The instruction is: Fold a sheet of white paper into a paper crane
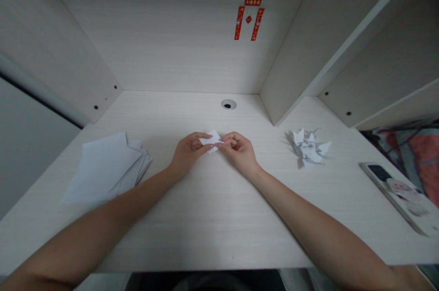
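Note:
A small folded piece of white paper (213, 137) is held between my two hands, just above the middle of the desk. My left hand (188, 151) pinches its left side between thumb and fingers. From the other side my right hand (239, 150) grips its near right edge, fingers curled and thumb pressed in. Both thumb tips almost meet on the paper. The exact shape of its folds is partly covered by my fingers.
A stack of white paper sheets (103, 165) lies on the left. On the right sits a cluster of folded paper cranes (310, 147), with a phone (398, 195) beyond it near the edge. A divider panel (302, 71) rises behind, and a cable hole (228, 104) opens at the back.

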The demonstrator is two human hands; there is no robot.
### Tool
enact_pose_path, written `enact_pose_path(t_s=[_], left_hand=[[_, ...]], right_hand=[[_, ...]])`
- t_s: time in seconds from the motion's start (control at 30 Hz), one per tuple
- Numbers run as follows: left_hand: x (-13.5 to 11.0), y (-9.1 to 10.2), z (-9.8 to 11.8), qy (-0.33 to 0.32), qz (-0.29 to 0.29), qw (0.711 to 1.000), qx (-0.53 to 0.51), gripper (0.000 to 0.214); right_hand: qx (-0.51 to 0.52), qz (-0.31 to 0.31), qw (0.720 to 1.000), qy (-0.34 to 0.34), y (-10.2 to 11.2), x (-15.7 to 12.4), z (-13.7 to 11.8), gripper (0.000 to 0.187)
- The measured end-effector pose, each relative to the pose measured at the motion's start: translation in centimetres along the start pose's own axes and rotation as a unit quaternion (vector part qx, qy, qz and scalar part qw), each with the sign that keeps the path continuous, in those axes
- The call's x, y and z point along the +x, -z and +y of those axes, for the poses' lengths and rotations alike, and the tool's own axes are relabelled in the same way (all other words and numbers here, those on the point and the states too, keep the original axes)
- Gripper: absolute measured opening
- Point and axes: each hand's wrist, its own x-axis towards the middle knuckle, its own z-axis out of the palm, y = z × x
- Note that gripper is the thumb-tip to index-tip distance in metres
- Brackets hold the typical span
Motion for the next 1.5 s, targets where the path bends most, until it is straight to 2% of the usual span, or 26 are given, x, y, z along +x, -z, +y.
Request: enact_pose_path(t_s=[0.3,0.43,0.53,0.67,0.9,1.13,1.23,1.37,1.5], left_hand=[[0.2,0.3,-0.1,-0.014,-0.019,0.999,0.037,0.033],[0.2,0.3,-0.3,0.0,-0.03,1.0,-0.001,0.033],[0.2,0.3,-0.5,0.01,-0.036,0.999,-0.018,0.034],[0.2,0.3,-0.3,0.008,-0.024,1.0,-0.006,0.033],[0.3,0.3,-0.2,0.004,-0.02,1.0,0.001,0.033],[0.3,0.3,0.0,0.009,-0.023,1.0,-0.017,0.034],[0.2,0.2,0.1,0.011,-0.018,0.999,-0.029,0.043],[0.3,0.1,0.3,0.022,-0.013,0.998,-0.052,0.068],[0.4,0.1,0.3,0.021,-0.007,0.999,-0.042,0.065]], right_hand=[[0.003,0.019,1.0,-0.006,0.4,0.3,0.4,0.024],[-0.006,0.005,1.0,-0.004,0.5,0.3,0.2,0.025],[-0.019,-0.008,1.0,-0.007,0.5,0.4,0.0,0.03],[0.007,0.008,1.0,-0.024,0.5,0.5,-0.1,0.037],[-0.008,-0.02,0.998,-0.054,0.6,0.7,0.2,0.03],[-0.042,-0.031,0.997,-0.052,0.8,0.8,0.8,0.03],[-0.044,-0.025,0.998,-0.047,0.8,0.7,0.8,0.031],[-0.043,0.002,0.998,-0.04,0.4,0.3,0.4,0.03],[-0.059,0.041,0.997,-0.023,0.2,0.0,-0.2,0.03]])
